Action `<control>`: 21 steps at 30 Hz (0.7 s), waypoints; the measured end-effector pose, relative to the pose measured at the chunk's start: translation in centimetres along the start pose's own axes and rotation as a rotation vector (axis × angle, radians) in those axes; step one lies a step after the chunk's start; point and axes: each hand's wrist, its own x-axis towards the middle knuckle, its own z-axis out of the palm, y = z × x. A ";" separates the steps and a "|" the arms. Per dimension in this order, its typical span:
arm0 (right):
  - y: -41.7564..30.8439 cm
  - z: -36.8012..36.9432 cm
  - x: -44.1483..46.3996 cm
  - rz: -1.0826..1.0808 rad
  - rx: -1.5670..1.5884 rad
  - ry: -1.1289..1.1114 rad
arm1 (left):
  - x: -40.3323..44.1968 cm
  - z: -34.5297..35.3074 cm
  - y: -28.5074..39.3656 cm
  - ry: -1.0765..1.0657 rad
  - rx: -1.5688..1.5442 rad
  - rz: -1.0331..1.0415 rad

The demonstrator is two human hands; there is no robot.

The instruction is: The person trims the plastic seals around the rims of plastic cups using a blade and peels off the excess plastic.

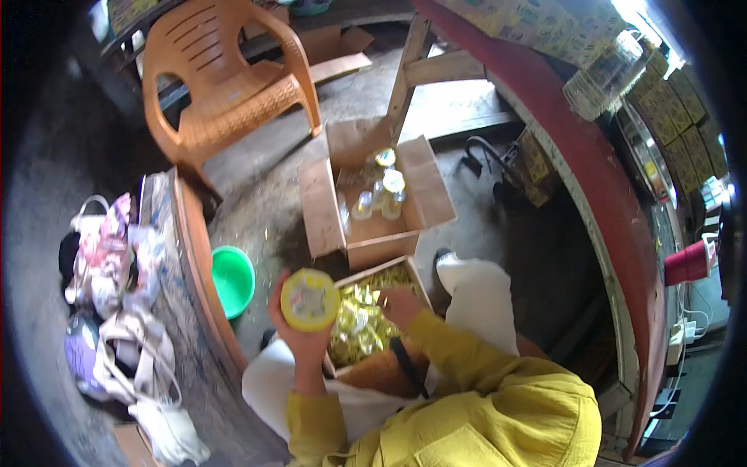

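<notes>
My left hand (302, 342) is wrapped round a jar (310, 300) with a yellow rim, its round end turned up toward me. Over the right part of a small wooden box (420, 280), my right hand (401, 307) has its fingers drawn together at the pile. Whatever they may hold is too small to make out. Shiny gold-wrapped small packets (359, 323) fill this box, which sits between my knees. A dark flat strip (407, 366) leans across the box's near side.
An open cardboard box (381, 251) with several clear jars (393, 182) stands just ahead. To the left are a green basin (233, 282), a wooden bench (183, 296) with bags, and an orange plastic chair (210, 93). A red-edged table (576, 156) curves along the right.
</notes>
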 end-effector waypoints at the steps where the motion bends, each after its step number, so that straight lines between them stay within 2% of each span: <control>1: -1.5 -0.5 -0.2 0.020 0.032 0.013 | 0.2 0.2 0.0 -0.003 0.076 -0.014; 3: -1.1 0.5 1.0 -0.027 0.128 -0.018 | 0.9 0.8 -0.3 -0.048 0.169 0.066; 6: 0.4 1.9 3.1 -0.025 0.087 -0.025 | 1.6 2.0 -2.7 -0.014 0.120 0.027; 7: 0.5 2.1 3.7 0.002 0.101 -0.034 | 2.3 2.4 -3.1 -0.033 0.135 0.062; 9: 0.3 2.1 4.6 0.027 0.107 -0.047 | 3.2 3.4 -3.4 -0.043 0.158 0.005; 12: -0.5 1.4 6.4 -0.009 0.061 -0.057 | 4.5 3.6 -3.7 -0.132 0.271 -0.009; 15: -0.8 -2.2 6.8 -0.114 -0.007 -0.015 | 5.0 3.6 -3.9 -0.086 0.045 -0.153; 16: -0.9 -3.5 6.4 -0.144 -0.019 -0.003 | 5.6 3.8 -2.5 -0.036 -0.050 -0.346; 17: -0.7 -5.0 6.1 -0.169 0.022 0.056 | 6.4 4.0 -1.0 -0.087 0.027 -0.238; 21: -3.7 -14.9 4.6 -0.069 0.100 0.127 | 9.1 5.2 5.5 -0.113 0.055 -0.201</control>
